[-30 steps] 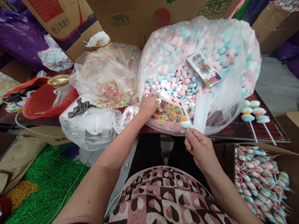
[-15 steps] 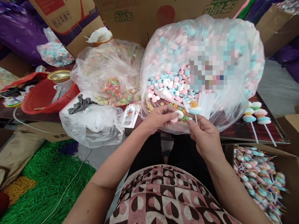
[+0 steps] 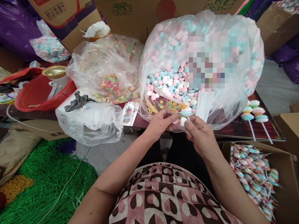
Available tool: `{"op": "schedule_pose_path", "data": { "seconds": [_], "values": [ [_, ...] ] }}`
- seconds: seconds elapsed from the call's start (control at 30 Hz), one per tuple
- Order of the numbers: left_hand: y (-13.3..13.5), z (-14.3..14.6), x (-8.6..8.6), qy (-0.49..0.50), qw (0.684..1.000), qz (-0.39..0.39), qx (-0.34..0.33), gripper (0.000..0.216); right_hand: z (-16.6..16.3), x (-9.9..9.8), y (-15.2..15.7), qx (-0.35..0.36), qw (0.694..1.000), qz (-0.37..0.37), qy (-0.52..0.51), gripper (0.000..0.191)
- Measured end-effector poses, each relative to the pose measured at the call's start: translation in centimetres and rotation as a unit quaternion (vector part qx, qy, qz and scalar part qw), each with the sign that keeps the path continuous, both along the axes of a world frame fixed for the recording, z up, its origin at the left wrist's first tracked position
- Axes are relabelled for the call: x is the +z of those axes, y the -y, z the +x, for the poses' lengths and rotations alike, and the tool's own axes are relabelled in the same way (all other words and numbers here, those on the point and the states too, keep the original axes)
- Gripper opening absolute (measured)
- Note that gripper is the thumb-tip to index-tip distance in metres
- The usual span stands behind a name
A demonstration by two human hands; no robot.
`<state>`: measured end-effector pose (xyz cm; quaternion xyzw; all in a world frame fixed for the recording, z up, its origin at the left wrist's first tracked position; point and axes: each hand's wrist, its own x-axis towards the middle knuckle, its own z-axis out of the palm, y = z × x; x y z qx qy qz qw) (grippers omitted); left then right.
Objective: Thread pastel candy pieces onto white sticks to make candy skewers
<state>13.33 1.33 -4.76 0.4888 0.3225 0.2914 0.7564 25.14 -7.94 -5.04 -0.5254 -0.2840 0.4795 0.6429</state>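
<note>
My right hand [image 3: 201, 132] is closed on a white lollipop stick that carries a short stack of marshmallows [image 3: 186, 111], blue and white with an orange piece at the top. A white marshmallow [image 3: 183, 121] lies at my right thumb, between the two hands. At my left fingertips, pinched together, a pink marshmallow [image 3: 175, 121] shows in part; my left hand [image 3: 161, 123] is just left of the stack. Small gummy rings [image 3: 171, 105] lie behind the hands, and loose pink, blue and white marshmallows [image 3: 171, 81] spill in the mouth of a big clear bag [image 3: 233, 107].
White sticks [image 3: 205, 104] lie in the bag's front. Two finished marshmallow skewers [image 3: 260, 116] rest at the table's right end, above a carton [image 3: 286, 174] of wrapped ones. Leftward are a bag of gummies [image 3: 88, 67], a white plastic bag [image 3: 105, 124] and a red basket [image 3: 28, 99].
My hands have come closer together. The white marshmallow has passed from my left fingertips to beside my right thumb, and the stack now leans to the left.
</note>
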Motion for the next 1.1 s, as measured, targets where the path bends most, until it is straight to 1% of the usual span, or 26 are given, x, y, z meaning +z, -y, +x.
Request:
{"op": "schedule_pose_path", "data": {
  "seconds": [0.07,0.17,0.3,0.43,0.53,0.63,0.73,0.9,1.0,1.1],
  "values": [
    [0.4,0.3,-0.4,0.006,0.999,0.027,0.036,0.034,-0.5,-0.1,0.0,-0.012,1.0,-0.016,-0.003,0.031],
    [1.1,0.6,-0.8,0.022,0.998,0.031,0.041,0.037,-0.9,-0.5,0.0,-0.035,0.998,-0.032,0.028,0.032],
    [1.7,0.7,-0.9,0.039,0.999,0.011,0.026,0.04,-0.8,-0.8,0.1,-0.049,0.997,-0.034,0.049,0.033],
    [1.8,0.8,-0.7,0.061,0.998,-0.016,0.026,0.041,-0.7,-0.7,0.2,-0.043,0.999,-0.022,0.009,0.032],
    [1.7,0.9,-0.7,0.077,0.995,-0.037,0.046,0.041,-0.9,-0.6,0.3,-0.044,0.999,-0.027,-0.011,0.031],
    [1.8,0.9,-0.8,0.089,0.992,-0.049,0.073,0.039,-1.1,-0.5,0.2,-0.054,0.998,-0.027,-0.006,0.032],
    [2.0,0.9,-1.1,0.092,0.992,-0.056,0.072,0.037,-1.2,-0.5,0.2,-0.064,0.998,-0.02,-0.004,0.033],
    [2.3,0.9,-1.5,0.093,0.99,-0.08,0.074,0.04,-1.1,-0.6,0.2,-0.059,0.998,-0.024,-0.027,0.034],
    [2.3,0.9,-1.4,0.088,0.99,-0.064,0.088,0.039,-1.1,-0.6,0.2,-0.058,0.997,-0.023,-0.046,0.033],
    [2.4,1.0,-1.3,0.078,0.993,-0.024,0.089,0.036,-1.2,-0.6,0.2,-0.063,0.996,-0.024,-0.058,0.034]
  ]
}}
